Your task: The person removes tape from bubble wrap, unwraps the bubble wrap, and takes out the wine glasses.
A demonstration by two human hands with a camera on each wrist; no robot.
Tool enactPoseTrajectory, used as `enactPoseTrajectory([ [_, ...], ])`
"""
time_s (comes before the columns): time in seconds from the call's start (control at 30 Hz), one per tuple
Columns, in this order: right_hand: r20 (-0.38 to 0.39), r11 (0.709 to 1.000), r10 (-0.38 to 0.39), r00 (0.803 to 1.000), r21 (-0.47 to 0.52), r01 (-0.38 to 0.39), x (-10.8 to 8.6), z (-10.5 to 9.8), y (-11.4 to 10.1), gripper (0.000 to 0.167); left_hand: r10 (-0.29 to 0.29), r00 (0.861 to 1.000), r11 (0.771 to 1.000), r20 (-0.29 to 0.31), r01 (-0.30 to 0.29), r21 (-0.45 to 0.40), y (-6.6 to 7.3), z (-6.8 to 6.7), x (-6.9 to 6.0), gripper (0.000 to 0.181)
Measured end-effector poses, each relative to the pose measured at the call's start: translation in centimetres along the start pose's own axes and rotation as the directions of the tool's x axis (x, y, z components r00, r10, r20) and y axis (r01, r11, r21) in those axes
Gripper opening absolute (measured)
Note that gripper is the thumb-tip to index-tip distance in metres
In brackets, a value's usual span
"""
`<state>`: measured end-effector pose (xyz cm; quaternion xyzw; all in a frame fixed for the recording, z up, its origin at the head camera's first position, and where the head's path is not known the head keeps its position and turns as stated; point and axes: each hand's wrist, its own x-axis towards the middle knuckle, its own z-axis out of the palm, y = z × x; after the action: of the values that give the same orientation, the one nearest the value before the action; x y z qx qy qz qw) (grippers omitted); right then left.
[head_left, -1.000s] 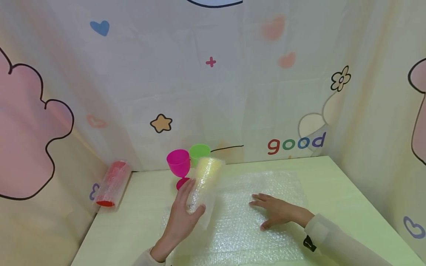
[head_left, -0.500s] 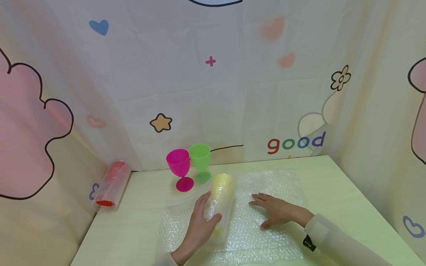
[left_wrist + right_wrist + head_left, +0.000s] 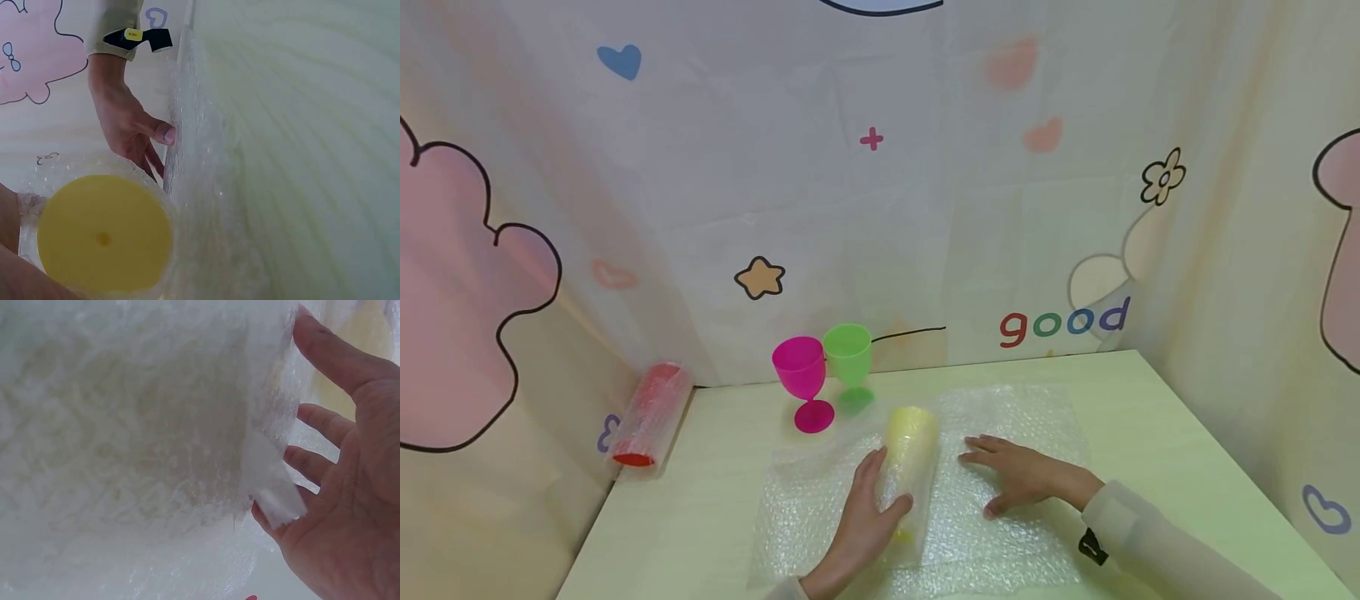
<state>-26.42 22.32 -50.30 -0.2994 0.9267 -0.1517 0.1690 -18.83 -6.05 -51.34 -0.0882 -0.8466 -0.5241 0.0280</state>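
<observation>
Pale green table (image 3: 655, 533), backed by a printed curtain (image 3: 887, 233). Near centre: one bubble-wrap sheet (image 3: 992, 554), laid flat. Near, left of centre: left hand (image 3: 863, 525), fingers and thumb curled round a wrapped yellow bundle (image 3: 916, 433), which lies lengthwise over the sheet, its yellow disc end facing near. Right of the bundle, apart from it: right hand (image 3: 1026, 475), fingers spread, touching the sheet. Farther, at the left edge: one wrapped red bundle (image 3: 653, 417), lying. Far, left of centre: pink goblet (image 3: 801, 371), upright; just behind it to the right, green goblet (image 3: 850, 357), upright.
</observation>
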Motion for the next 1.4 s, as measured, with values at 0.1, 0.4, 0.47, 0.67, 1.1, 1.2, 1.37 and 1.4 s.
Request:
enactPoseTrajectory([
  [0.1, 0.001, 1.0, 0.003, 1.0, -0.009, -0.003, 0.1, 0.0, -0.1, 0.085, -0.004, 1.0, 1.0, 0.019, 0.003, 0.013, -0.1, 0.1, -0.2, 0.078],
  [0.4, -0.027, 0.999, 0.034, 0.999, -0.02, -0.034, -0.1, -0.2, -0.4, 0.085, -0.028, 0.997, 1.0, 0.075, 0.028, 0.013, -0.1, -0.1, -0.4, 0.081],
  [0.47, -0.074, 0.999, 0.036, 0.997, -0.004, -0.036, -0.2, -0.2, -0.8, 0.083, -0.028, 0.995, 1.0, 0.092, 0.026, 0.015, -0.1, -0.3, -0.4, 0.082],
  [0.67, -0.193, 0.967, 0.011, 0.981, 0.251, 0.039, -0.3, 0.1, -3.1, 0.079, -0.011, 0.99, 1.0, 0.139, 0.009, 0.017, -0.3, -0.8, -0.2, 0.085],
  [1.1, -0.18, 0.862, -0.018, 0.984, 0.495, 0.106, -0.1, 0.3, -6.4, 0.08, -0.045, 0.975, 0.998, 0.217, 0.052, -0.031, 0.4, -0.6, -0.5, 0.088],
  [1.2, -0.196, 0.881, -0.008, 0.981, 0.462, 0.1, 0.0, 0.1, -6.7, 0.077, -0.049, 0.971, 0.998, 0.234, 0.059, -0.036, 0.8, -0.6, -0.9, 0.088],
  [1.37, -0.148, 0.836, 0.021, 0.989, 0.544, 0.064, 0.0, -0.1, -6.9, 0.074, -0.027, 0.959, 0.998, 0.281, 0.041, -0.044, 1.1, -0.5, -1.3, 0.084],
  [1.4, -0.132, 0.827, 0.029, 0.991, 0.56, 0.05, 0.0, -0.1, -6.9, 0.074, -0.021, 0.957, 0.999, 0.289, 0.035, -0.042, 1.1, -0.5, -1.4, 0.083],
])
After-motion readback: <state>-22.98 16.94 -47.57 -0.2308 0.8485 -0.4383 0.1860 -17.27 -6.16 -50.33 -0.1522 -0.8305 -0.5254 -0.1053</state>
